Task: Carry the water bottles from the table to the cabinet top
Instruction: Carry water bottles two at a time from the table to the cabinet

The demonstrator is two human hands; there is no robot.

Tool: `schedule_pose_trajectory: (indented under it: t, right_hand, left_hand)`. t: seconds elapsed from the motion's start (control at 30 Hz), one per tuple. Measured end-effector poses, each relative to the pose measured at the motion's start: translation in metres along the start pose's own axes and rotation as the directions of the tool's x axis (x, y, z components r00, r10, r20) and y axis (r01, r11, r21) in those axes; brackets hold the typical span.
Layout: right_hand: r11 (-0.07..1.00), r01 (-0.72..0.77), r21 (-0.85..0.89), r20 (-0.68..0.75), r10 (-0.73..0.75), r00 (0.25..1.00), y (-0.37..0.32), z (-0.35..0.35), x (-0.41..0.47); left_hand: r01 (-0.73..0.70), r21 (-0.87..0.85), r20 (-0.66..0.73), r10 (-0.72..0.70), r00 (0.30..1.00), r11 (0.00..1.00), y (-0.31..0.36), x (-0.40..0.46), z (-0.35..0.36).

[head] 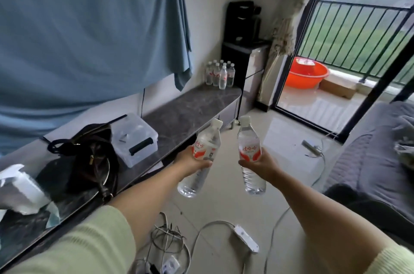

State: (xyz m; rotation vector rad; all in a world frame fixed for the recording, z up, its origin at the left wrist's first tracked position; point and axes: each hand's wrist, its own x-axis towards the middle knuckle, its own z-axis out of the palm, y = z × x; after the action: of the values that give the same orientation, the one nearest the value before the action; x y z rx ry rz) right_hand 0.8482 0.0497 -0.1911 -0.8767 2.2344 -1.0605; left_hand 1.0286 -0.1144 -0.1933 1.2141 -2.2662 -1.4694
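The left hand [190, 163] is wrapped tight around one water bottle [201, 157], which leans to the right. The right hand [263, 165] grips a second water bottle [249, 155], which stands almost straight up. Both bottles are up in the air over the floor, close together but not touching. More bottles [220, 73] stand in a bunch at the far end of the dark cabinet top [186, 112]. A black bag [89, 157] and a clear box [134, 137] sit nearer on it.

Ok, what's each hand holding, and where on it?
Left hand: clear plastic water bottle, gripped mid-body at the label. Right hand: second clear bottle, same place.
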Motion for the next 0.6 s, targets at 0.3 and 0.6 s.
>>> schedule_pose_trajectory:
  t: [0.3, 0.6]
  right_hand:
    - [0.998, -0.065, 0.028, -0.026, 0.066, 0.997, 0.016, -0.025, 0.12]
    - [0.995, -0.095, 0.035, -0.105, 0.098, 0.99, -0.014, -0.053, 0.304]
  left_hand:
    - [0.017, -0.018, 0.042, -0.017, 0.999, 1.0, 0.035, 0.137, 0.016]
    - [-0.002, -0.034, 0.108, 0.005, 0.994, 0.999, 0.09, 0.324, -0.019]
